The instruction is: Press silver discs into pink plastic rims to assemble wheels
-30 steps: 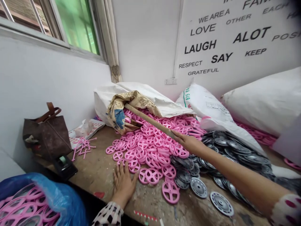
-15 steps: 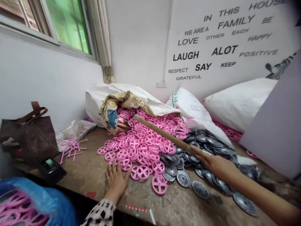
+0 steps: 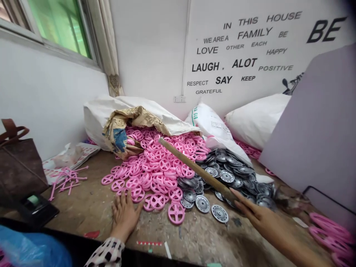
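My left hand (image 3: 125, 213) lies flat with fingers spread on the worn table, its fingertips at the near-left edge of a heap of pink spoked wheels (image 3: 158, 201). My right hand (image 3: 250, 210) is closed around the near end of a wooden stick (image 3: 191, 168). The stick slants up and leftward over the heap, its far tip above the pink wheels. Grey disc-shaped wheel covers (image 3: 202, 204) lie heaped beside the pink ones, partly behind the stick and my right hand.
An open white sack (image 3: 94, 111) spills pink wheels. Two more white sacks (image 3: 205, 115) stand along the wall. Left are a brown bag (image 3: 22, 167), a tape dispenser (image 3: 37, 207), pink rods (image 3: 65, 178) and a blue plastic bag (image 3: 36, 244). A pale panel (image 3: 314, 141) rises at right.
The view has turned right, so the table things appear further left. My right hand and the stick have shifted right relative to the heap. My left hand stays flat in the same place.
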A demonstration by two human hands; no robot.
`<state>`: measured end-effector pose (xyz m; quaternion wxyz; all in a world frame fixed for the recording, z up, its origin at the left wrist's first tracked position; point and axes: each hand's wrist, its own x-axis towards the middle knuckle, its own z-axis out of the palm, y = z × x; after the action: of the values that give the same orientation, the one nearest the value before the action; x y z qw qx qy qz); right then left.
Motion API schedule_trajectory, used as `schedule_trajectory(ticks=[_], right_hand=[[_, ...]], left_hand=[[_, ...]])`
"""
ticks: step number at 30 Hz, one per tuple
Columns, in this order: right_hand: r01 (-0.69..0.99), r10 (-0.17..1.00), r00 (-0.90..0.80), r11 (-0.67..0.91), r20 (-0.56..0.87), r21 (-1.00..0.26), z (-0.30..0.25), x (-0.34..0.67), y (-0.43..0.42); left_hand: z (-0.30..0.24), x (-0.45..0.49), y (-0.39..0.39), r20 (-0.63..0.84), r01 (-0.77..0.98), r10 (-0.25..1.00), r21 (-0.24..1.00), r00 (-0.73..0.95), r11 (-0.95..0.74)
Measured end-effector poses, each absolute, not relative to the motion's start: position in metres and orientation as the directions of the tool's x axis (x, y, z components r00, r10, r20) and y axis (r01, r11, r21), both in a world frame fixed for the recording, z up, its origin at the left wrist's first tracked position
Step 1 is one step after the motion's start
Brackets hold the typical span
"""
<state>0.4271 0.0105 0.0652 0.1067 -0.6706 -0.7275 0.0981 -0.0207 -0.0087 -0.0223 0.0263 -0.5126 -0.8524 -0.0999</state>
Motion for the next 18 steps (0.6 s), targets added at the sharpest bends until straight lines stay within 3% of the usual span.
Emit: schedule_trajectory(ticks=[4,8,15,18], right_hand=[[0.91,0.977,-0.159,0.202,0.145,-0.361,0.057,0.417,0.02],[0.895,0.948,-0.262,0.309,0.182,-0.322,0.071,0.393,0.058],[0.883,0.877,-0.455,0.467,0.156,-0.047,0.129,0.287,0.163],[0.894,0.888,-0.447,0.445,0.109,0.046,0.146,0.238,0.198]], left_hand=[[-0.024,-0.022,-0.006,0.148,0.873,0.863,0.157,-0.484,0.462],[-0.025,-0.023,-0.003,0.129,0.871,0.866,0.166,-0.484,0.462],[-0.029,-0.024,-0.001,0.137,0.866,0.858,0.156,-0.495,0.475],[-0.032,-0.025,0.001,0.146,0.864,0.854,0.157,-0.5,0.479]])
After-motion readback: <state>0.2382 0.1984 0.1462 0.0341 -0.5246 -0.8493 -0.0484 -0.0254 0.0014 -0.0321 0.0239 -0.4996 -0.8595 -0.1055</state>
